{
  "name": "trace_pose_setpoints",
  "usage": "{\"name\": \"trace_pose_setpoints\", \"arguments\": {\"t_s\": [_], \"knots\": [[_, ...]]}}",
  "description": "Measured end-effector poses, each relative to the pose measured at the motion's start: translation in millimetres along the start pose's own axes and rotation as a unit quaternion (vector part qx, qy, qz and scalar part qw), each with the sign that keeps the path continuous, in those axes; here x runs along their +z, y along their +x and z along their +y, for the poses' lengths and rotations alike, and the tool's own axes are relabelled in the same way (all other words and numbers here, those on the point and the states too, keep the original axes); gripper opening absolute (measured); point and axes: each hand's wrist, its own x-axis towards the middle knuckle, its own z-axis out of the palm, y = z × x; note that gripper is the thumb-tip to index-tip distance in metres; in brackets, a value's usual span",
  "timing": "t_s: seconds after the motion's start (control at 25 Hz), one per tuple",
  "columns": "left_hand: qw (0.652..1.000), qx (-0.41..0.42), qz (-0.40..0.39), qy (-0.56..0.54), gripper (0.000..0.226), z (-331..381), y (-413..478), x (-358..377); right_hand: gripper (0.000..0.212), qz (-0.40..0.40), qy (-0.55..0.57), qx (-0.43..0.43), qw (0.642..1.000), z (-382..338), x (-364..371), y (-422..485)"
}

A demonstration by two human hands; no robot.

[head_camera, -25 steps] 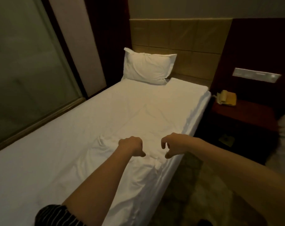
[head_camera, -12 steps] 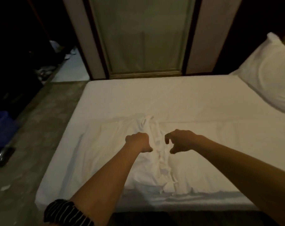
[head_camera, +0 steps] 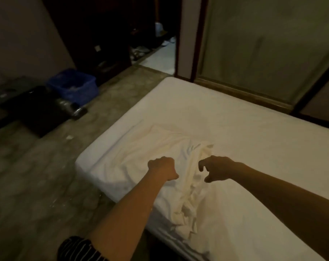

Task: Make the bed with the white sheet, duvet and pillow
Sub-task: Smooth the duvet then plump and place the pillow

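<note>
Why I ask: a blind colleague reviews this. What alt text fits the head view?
Two bare hands reach over a bunched white sheet on a bed: the left hand fisted, the right hand loosely curled and empty. A blue bin stands nearby.

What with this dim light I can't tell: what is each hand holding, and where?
The left hand is fisted beside the bunched white sheet; a grip cannot be told. The right hand holds nothing.
</note>
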Motion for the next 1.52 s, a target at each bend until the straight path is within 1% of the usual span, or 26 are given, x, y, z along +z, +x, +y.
{"name": "trace_pose_setpoints", "arguments": {"t_s": [0.16, 0.28, 0.36, 0.44, 0.56, 0.72, 0.76, 0.88, 0.92, 1.0, 1.08, 1.12, 1.2, 1.24, 1.28, 1.32, 1.36, 1.4, 1.48, 1.52], "knots": [[0.984, -0.123, 0.071, -0.107, 0.035, 6.4, -41.9, 27.2, 0.04, 0.021, -0.061, -0.124, 0.99, -2.1, -7.8, 20.0], [0.971, -0.17, 0.077, -0.147, 0.033, 11.9, -73.7, 51.4, 0.04, -0.018, -0.092, -0.171, 0.981, -20.0, 2.5, 16.9], [0.962, -0.2, 0.078, -0.167, 0.032, 10.5, -89.9, 62.5, 0.039, -0.019, -0.115, -0.202, 0.972, -35.0, 8.1, 14.2], [0.951, -0.221, 0.096, -0.192, 0.03, 4.8, -104.4, 70.3, 0.037, -0.013, -0.137, -0.224, 0.965, -48.5, 5.8, 15.3], [0.937, -0.254, 0.116, -0.21, 0.03, -11.7, -125.5, 85.4, 0.035, -0.027, -0.142, -0.252, 0.957, -73.1, 10.9, 18.1], [0.915, -0.272, 0.131, -0.266, 0.035, -11.8, -154.8, 109.0, 0.032, -0.063, -0.138, -0.305, 0.94, -93.0, 19.2, 12.6], [0.909, -0.279, 0.139, -0.276, 0.034, -12.6, -154.8, 115.5, 0.033, -0.069, -0.143, -0.32, 0.934, -96.5, 19.7, 15.3], [0.885, -0.316, 0.17, -0.298, 0.034, -19.9, -128.3, 141.5, 0.037, -0.081, -0.164, -0.326, 0.928, -98.1, 22.1, 48.8], [0.88, -0.324, 0.185, -0.296, 0.036, -20.6, -112.1, 151.0, 0.038, -0.069, -0.176, -0.337, 0.922, -97.7, 25.8, 65.2], [0.884, -0.319, 0.192, -0.283, 0.046, -8.3, -67.1, 175.5, 0.039, -0.042, -0.196, -0.347, 0.916, -86.8, 41.0, 102.5], [0.888, -0.302, 0.207, -0.278, 0.065, 10.7, -13.3, 207.3, 0.043, -0.038, -0.191, -0.351, 0.916, -62.0, 62.1, 144.9], [0.885, -0.298, 0.21, -0.289, 0.075, 22.5, 11.1, 220.3, 0.047, -0.036, -0.195, -0.36, 0.911, -46.1, 73.3, 163.3], [0.88, -0.316, 0.22, -0.28, 0.087, 46.9, 60.9, 249.5, 0.058, -0.008, -0.226, -0.397, 0.889, -10.6, 99.2, 199.8], [0.879, -0.335, 0.228, -0.252, 0.087, 58.3, 77.9, 261.7, 0.065, 0.024, -0.25, -0.426, 0.869, 4.0, 112.3, 211.0], [0.87, -0.364, 0.245, -0.225, 0.083, 69.9, 91.0, 272.6, 0.071, 0.062, -0.265, -0.46, 0.845, 18.4, 125.5, 218.1], [0.853, -0.395, 0.275, -0.201, 0.077, 79.6, 99.9, 280.0, 0.076, 0.098, -0.259, -0.496, 0.823, 31.0, 135.5, 220.6], [0.836, -0.421, 0.302, -0.179, 0.071, 88.6, 105.9, 284.4, 0.078, 0.127, -0.239, -0.522, 0.809, 44.6, 142.9, 222.1], [0.825, -0.437, 0.323, -0.158, 0.067, 92.4, 108.3, 287.0, 0.077, 0.151, -0.211, -0.538, 0.802, 54.9, 144.7, 223.5], [0.813, -0.452, 0.348, -0.12, 0.058, 100.8, 105.4, 287.5, 0.07, 0.176, -0.176, -0.531, 0.81, 74.7, 144.7, 224.7], [0.808, -0.451, 0.366, -0.098, 0.052, 102.9, 103.6, 285.2, 0.066, 0.21, -0.162, -0.526, 0.808, 84.5, 144.2, 225.8]]}}
